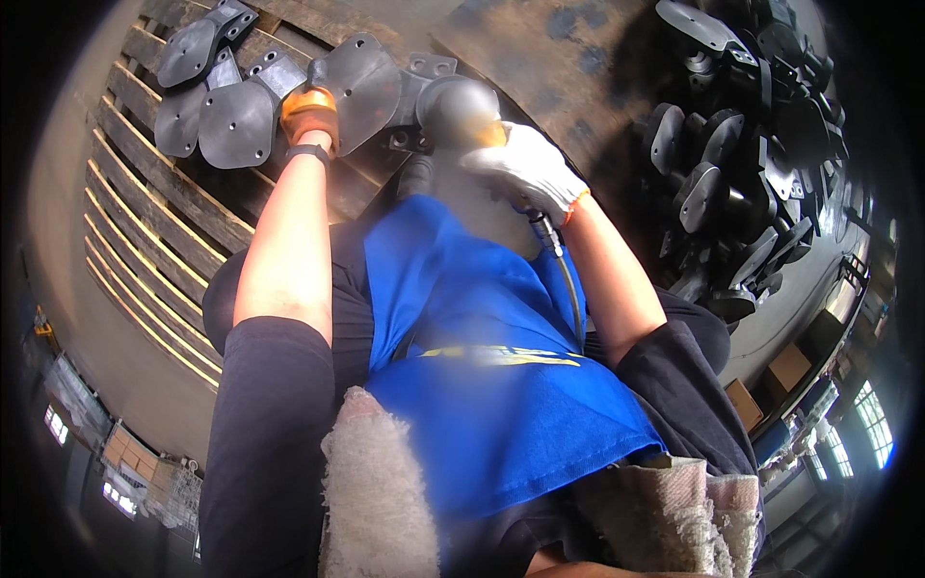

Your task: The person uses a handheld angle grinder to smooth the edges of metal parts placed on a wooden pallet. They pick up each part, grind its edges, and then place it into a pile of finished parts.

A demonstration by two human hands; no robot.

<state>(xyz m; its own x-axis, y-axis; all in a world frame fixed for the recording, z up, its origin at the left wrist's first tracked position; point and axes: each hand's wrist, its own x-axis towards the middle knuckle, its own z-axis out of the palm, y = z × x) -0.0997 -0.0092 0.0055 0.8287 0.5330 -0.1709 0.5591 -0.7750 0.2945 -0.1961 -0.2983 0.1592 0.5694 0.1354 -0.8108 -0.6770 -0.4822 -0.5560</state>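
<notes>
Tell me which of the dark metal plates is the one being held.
The plate gripped by the orange-gloved left hand, beside the grinder. The other plates lie loose on the wooden pallet, untouched.

Three loose dark plates (207,91) lie just left of the left hand's (308,114) fingers, one plate (366,82) sits under them, one grinder (461,108) is gripped by the right hand (525,166), and an uncountable heap of parts (742,144) lies right of it.

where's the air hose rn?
Head view, right of centre: the black hose runs down from the white-gloved right hand, beside the blue apron.
</notes>
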